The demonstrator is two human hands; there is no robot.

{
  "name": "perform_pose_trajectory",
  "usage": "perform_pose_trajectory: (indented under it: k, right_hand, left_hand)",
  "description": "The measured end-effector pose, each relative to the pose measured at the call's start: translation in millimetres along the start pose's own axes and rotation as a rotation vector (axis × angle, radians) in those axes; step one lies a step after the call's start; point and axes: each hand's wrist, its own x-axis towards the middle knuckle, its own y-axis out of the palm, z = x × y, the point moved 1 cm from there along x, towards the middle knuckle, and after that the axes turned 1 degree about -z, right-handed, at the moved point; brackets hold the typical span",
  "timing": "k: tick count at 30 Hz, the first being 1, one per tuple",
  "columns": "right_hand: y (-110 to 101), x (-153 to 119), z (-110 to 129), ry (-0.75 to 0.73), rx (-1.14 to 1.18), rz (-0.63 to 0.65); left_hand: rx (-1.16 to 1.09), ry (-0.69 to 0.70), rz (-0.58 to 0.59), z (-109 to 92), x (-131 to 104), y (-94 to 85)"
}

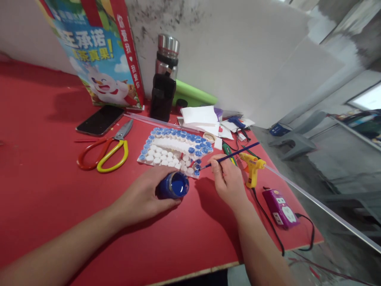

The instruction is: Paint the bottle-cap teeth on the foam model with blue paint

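My left hand (149,190) is wrapped round a small jar of blue paint (178,185), its open mouth tilted toward me. In my right hand (229,180) is a thin paintbrush (235,153), held like a pen. The brush tip meets a blue-painted disc at the lower right corner of a white board (169,143) covered with small round pieces. Along the top edge, left end and right side these pieces are blue; those in the lower middle are white. A smooth white raised band runs across the board's middle.
Scissors (104,155) and a phone (100,120) lie at left, near a printed bag (101,55). Behind the board stand a bottle (165,75) and white papers (200,116). A yellow glue gun (252,169) and a purple power socket (279,208) with cables are at right.
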Motion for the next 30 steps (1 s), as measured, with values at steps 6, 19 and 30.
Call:
perform_pose_trajectory:
  k: [6,19,30]
  right_hand:
    - [1.4,-0.4,-0.2,-0.01,-0.004,-0.006]
    - [2.7,-0.3,-1.0,-0.033,0.003,-0.001]
    - [-0.7,1.0,-0.7,-0.025,-0.016,-0.016]
  left_hand:
    - [-0.004,0.004,-0.002,-0.3,-1.0,0.8]
    - [0.001,0.001,-0.008,1.4,-1.7,0.5]
    - [0.003,-0.005,-0.009,1.8,-1.5,0.8]
